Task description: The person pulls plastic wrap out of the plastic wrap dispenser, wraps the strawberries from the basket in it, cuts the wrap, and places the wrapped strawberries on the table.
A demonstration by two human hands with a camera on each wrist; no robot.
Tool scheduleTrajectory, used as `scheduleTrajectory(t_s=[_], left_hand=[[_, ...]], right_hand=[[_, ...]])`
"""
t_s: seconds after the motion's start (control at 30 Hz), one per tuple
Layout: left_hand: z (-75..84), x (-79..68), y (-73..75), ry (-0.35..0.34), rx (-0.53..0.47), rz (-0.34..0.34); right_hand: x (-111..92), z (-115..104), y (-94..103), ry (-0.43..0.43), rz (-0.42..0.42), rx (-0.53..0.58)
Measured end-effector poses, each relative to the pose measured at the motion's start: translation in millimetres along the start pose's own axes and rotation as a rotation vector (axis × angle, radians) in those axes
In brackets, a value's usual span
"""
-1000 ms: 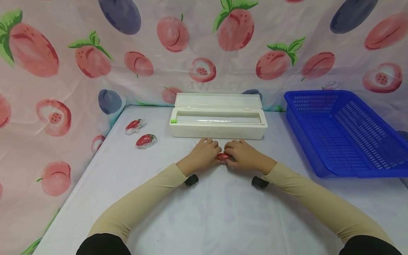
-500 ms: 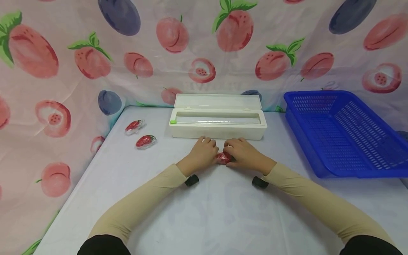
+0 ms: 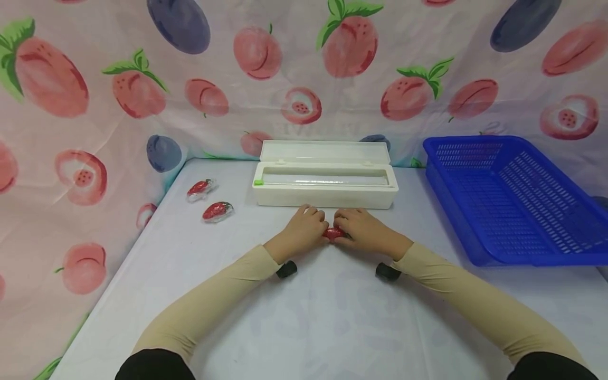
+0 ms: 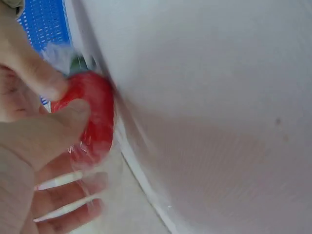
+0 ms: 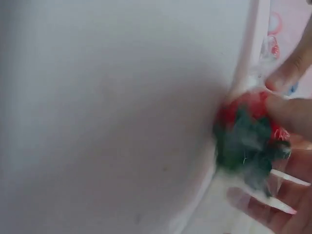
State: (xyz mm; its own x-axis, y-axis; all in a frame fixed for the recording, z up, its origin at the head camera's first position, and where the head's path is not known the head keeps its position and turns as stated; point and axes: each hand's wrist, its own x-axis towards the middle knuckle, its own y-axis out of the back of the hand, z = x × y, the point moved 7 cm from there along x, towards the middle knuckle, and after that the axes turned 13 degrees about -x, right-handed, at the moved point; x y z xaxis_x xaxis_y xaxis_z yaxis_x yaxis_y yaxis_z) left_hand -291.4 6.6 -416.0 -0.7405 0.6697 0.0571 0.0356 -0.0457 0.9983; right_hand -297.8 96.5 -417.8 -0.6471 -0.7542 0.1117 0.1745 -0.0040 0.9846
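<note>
Between both hands, just above or on the table in front of the wrap box, is a red strawberry (image 3: 334, 233) with green leaves, covered in clear plastic film. My left hand (image 3: 302, 231) holds it from the left; in the left wrist view its thumb presses the strawberry (image 4: 101, 109) and the fingers lie behind. On the leafy side, my right hand (image 3: 368, 231) grips it with thumb and fingers. Loose film sticks out near the leaves in the left wrist view. Blurred green leaves (image 5: 243, 141) face the right wrist camera.
A white wrap box (image 3: 325, 196) with raised lid and a film roll inside stands behind the hands. Two film-wrapped strawberries, one farther back (image 3: 200, 188) and one nearer (image 3: 218, 211), lie at left. A blue plastic basket (image 3: 489, 232) occupies the right side.
Half a second ago the hands stood slightly farther apart and more of the strawberry showed; the left hand has since come back inward. The box, basket and other strawberries have stayed put.
</note>
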Motion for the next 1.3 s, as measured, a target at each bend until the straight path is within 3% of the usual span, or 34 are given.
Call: scheduleTrajectory(t_s=[0.17, 0.4, 0.53, 0.67, 0.83, 0.97, 1.17, 1.3], left_hand=[[1.1, -0.5, 2.1, -0.022, 0.024, 0.020], [-6.4, -1.7, -7.0, 0.051, -0.008, -0.052], [-6.5, -3.0, -9.7, 0.058, -0.009, -0.073], [-4.8, -3.6, -6.6, 0.041, 0.036, -0.020], [-1.7, -3.2, -1.0, 0.005, 0.064, 0.052], [0.7, -3.1, 1.4, -0.021, 0.067, 0.086], [-3.3, -3.6, -4.0, 0.015, 0.035, 0.028], [-6.1, -4.3, -6.8, 0.032, 0.004, -0.007]], right_hand=[[0.9, 0.7, -0.9, -0.013, -0.021, 0.004], [2.5, 2.3, 2.8, -0.030, 0.008, -0.037], [3.2, 1.4, 4.9, -0.025, 0.006, -0.065], [2.2, -0.9, 4.3, -0.008, -0.002, -0.076], [1.6, -2.0, 4.3, 0.010, 0.046, -0.059], [2.1, -1.2, 3.4, -0.011, 0.022, -0.021], [0.1, 0.6, 3.1, -0.026, -0.008, 0.010], [-0.7, 2.1, 0.8, -0.026, -0.009, -0.036]])
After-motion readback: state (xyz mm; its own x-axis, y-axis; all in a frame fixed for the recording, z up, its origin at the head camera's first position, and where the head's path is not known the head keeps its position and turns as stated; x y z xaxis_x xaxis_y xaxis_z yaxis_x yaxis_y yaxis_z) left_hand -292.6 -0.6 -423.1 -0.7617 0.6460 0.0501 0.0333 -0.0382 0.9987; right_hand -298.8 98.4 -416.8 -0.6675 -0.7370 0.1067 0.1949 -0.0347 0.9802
